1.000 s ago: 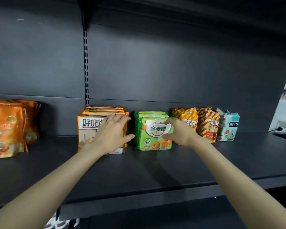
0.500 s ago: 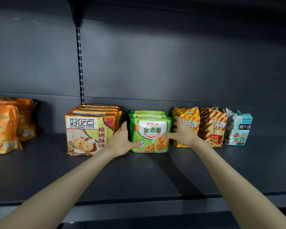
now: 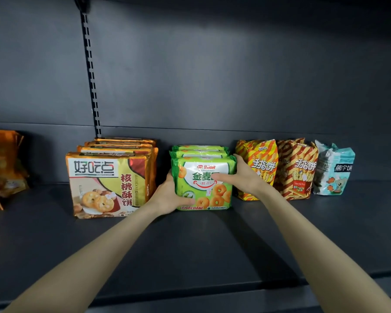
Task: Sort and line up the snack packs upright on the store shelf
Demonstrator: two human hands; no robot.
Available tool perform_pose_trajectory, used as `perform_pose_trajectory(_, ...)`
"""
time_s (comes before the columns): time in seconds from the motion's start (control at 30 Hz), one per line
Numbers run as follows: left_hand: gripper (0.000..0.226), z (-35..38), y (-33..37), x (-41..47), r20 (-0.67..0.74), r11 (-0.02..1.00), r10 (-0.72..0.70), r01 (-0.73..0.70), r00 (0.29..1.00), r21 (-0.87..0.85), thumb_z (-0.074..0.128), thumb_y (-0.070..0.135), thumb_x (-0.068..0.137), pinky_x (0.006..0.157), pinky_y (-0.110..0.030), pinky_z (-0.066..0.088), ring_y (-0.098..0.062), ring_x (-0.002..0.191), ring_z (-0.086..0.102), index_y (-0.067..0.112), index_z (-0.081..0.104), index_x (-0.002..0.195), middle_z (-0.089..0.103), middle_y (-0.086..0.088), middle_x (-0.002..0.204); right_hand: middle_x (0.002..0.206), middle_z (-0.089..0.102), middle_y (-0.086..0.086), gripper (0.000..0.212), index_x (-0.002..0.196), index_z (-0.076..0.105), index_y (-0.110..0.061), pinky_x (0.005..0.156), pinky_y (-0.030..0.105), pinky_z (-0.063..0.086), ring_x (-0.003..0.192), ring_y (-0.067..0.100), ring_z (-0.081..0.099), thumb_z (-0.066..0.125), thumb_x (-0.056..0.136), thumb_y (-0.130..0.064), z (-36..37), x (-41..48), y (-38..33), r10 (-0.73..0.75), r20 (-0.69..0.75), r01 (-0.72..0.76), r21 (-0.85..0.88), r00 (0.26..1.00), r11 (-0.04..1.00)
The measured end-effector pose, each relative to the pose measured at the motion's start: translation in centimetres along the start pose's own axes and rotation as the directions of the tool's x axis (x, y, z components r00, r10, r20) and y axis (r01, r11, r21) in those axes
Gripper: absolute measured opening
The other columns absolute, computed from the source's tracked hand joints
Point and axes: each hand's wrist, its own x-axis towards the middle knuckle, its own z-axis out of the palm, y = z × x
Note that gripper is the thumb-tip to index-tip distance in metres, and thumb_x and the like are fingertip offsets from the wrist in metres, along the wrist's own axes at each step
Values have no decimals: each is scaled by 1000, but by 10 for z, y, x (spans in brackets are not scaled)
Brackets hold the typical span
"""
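On the dark store shelf [image 3: 190,245], the left hand [image 3: 167,195] and right hand [image 3: 242,177] clasp the front green biscuit pack [image 3: 215,195], fingers curled round its sides, apparently squaring that upright row; next, nudge it level with the orange packs [image 3: 104,184].

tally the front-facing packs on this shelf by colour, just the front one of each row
gold pack: 1
green pack: 1
yellow-striped pack: 1
red-striped pack: 1
teal pack: 1
orange bag, cut off at the left edge: 1
total: 6
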Motion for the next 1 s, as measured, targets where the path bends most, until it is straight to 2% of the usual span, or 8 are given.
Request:
perform_pose_trajectory(0.1, 98, 2, -1, 2, -10, 1000, 7, -7, 1000, -22, 81, 14, 71, 86, -18, 40, -8, 106, 52, 18, 18, 146, 52, 12, 113, 126, 57, -3, 98, 149, 12, -13, 86, 22, 50, 105, 11, 60, 77, 76, -29, -2, 6, 3, -11, 60, 7, 65, 998, 998)
perform_pose_trajectory(0.2, 93, 3, -2, 5, -9, 1000, -4, 4, 1000, -26, 80, 12, 73, 86, -17, 41, -5, 104, 51, 18, 21, 145, 53, 11, 113, 107, 64, -13, 75, 138, 31, -18, 68, 12, 53, 89, -1, 65, 76, 78, -18, -4, 12, 6, -58, 136, 40, 130, 989, 991)
perform_pose_trajectory(0.43, 82, 4, -4, 8, -6, 1000, -21, 21, 1000, -22, 78, 11, 74, 89, -21, 46, -9, 104, 55, 16, 30, 140, 58, 4, 119, 111, 65, -14, 67, 136, 37, -22, 77, 16, 55, 96, 1, 66, 74, 80, -20, -2, 19, 13, -108, 186, 82, 144, 977, 986)
perform_pose_trajectory(0.57, 83, 3, -8, 11, -7, 999, -29, 29, 1000, -34, 80, 11, 73, 95, -30, 49, -14, 110, 59, 16, 31, 139, 60, 3, 119, 112, 64, -15, 69, 137, 36, -23, 76, 15, 54, 97, -1, 65, 75, 80, -22, -2, 21, 13, -114, 184, 90, 135, 976, 987)
perform_pose_trajectory(0.73, 83, 4, -10, 11, -19, 998, -32, 31, 999, -45, 79, 11, 73, 95, -29, 49, -15, 112, 59, 16, 31, 140, 60, 2, 121, 112, 64, -15, 66, 136, 36, -24, 76, 14, 53, 97, -1, 64, 74, 81, -22, -2, 20, 12, -113, 194, 90, 120, 975, 989)
perform_pose_trajectory(0.83, 82, 6, -7, 9, -42, 1000, -27, 27, 999, -4, 78, 13, 75, 91, -23, 46, -13, 110, 57, 16, 30, 141, 60, -1, 126, 117, 64, -10, 71, 137, 35, -22, 89, 26, 53, 103, 5, 64, 75, 79, -26, -1, 19, 11, -95, 184, 80, 92, 978, 993)
perform_pose_trajectory(0.9, 82, 6, -6, 6, -67, 999, -22, 25, 998, 43, 78, 17, 76, 87, -20, 44, -12, 107, 57, 15, 29, 142, 60, -1, 125, 119, 65, -8, 79, 136, 37, -23, 96, 37, 51, 106, 10, 64, 80, 71, -38, -1, 18, 10, -75, 153, 67, 59, 985, 996)
perform_pose_trajectory(1.0, 81, 4, -6, 1, -91, 987, -17, 31, 996, 155, 78, 27, 76, 88, -22, 45, -18, 113, 57, 13, 31, 140, 60, -2, 126, 117, 65, -6, 80, 129, 42, -21, 95, 39, 51, 106, 14, 63, 82, 64, -46, 0, 14, 9, -42, 56, 43, -3, 998, 999)
